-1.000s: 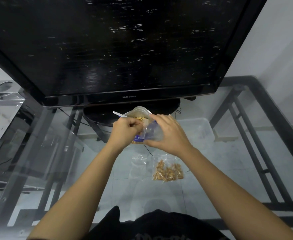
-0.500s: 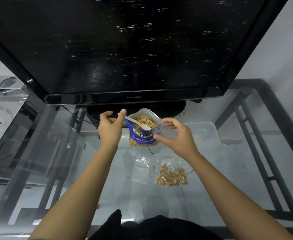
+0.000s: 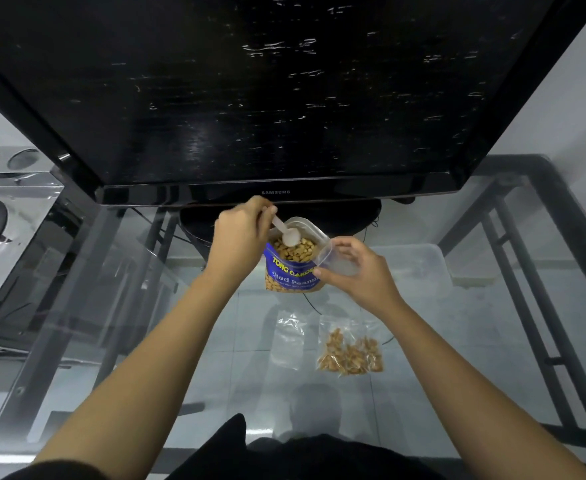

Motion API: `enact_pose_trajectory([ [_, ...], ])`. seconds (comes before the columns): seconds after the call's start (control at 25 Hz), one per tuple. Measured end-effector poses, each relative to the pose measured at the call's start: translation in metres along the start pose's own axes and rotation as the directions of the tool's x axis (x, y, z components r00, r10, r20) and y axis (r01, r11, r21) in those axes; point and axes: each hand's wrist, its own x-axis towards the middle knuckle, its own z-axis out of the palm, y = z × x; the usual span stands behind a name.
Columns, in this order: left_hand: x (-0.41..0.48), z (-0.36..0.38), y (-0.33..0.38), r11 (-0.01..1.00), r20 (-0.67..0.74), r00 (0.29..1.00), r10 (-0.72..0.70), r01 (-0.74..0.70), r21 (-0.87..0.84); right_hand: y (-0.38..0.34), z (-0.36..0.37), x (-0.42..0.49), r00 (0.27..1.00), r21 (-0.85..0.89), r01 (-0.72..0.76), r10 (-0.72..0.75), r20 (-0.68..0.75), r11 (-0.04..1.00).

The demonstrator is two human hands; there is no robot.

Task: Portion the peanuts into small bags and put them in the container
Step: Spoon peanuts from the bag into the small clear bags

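A blue peanut pouch stands open on the glass table, with peanuts showing at its mouth. My left hand grips the handle of a white plastic spoon, whose bowl lies on the peanuts. My right hand holds a small clear bag open beside the pouch's right edge. Nearer to me lie a small bag filled with peanuts and an empty small clear bag. A clear plastic container sits to the right of my right hand.
A large black television stands just behind the pouch, its lower edge close above my left hand. The black metal table frame runs along the right. A shiny metal appliance is at the far left.
My left hand took hold of the spoon's handle and dipped its bowl into the pouch. My right hand drew the small clear bag away to the pouch's right side.
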Motion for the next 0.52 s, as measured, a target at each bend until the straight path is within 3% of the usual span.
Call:
enact_pose_trajectory([
  [0.08, 0.003, 0.001, -0.004, 0.962, 0.049, 0.977, 0.206, -0.211, 0.173, 0.002, -0.002, 0.000, 1.000, 0.009, -0.011, 0.011, 0.005, 1.000],
  [0.16, -0.002, 0.007, -0.006, 0.955, 0.129, 0.966, 0.223, -0.243, 0.170, 0.002, -0.003, 0.001, 1.000, 0.003, -0.013, 0.013, 0.011, 1.000],
  [0.28, -0.001, 0.016, -0.015, 0.993, 0.089, 0.989, -0.115, 0.111, 0.050, -0.001, -0.003, 0.002, 1.000, -0.015, -0.017, 0.017, 0.018, 1.000],
  [0.36, 0.005, 0.020, -0.027, 0.929, 0.088, 0.926, -0.366, 0.369, -0.025, -0.002, -0.003, 0.002, 1.000, -0.025, -0.016, 0.017, 0.021, 1.000],
  [0.44, 0.010, 0.021, -0.036, 0.871, 0.107, 0.875, -0.473, 0.482, -0.092, -0.003, -0.003, 0.002, 0.999, -0.034, -0.019, 0.020, 0.025, 0.999],
  [0.52, 0.010, 0.019, -0.037, 0.883, 0.138, 0.887, -0.440, 0.456, -0.111, -0.003, -0.003, 0.001, 0.999, -0.042, -0.023, 0.024, 0.029, 0.999],
])
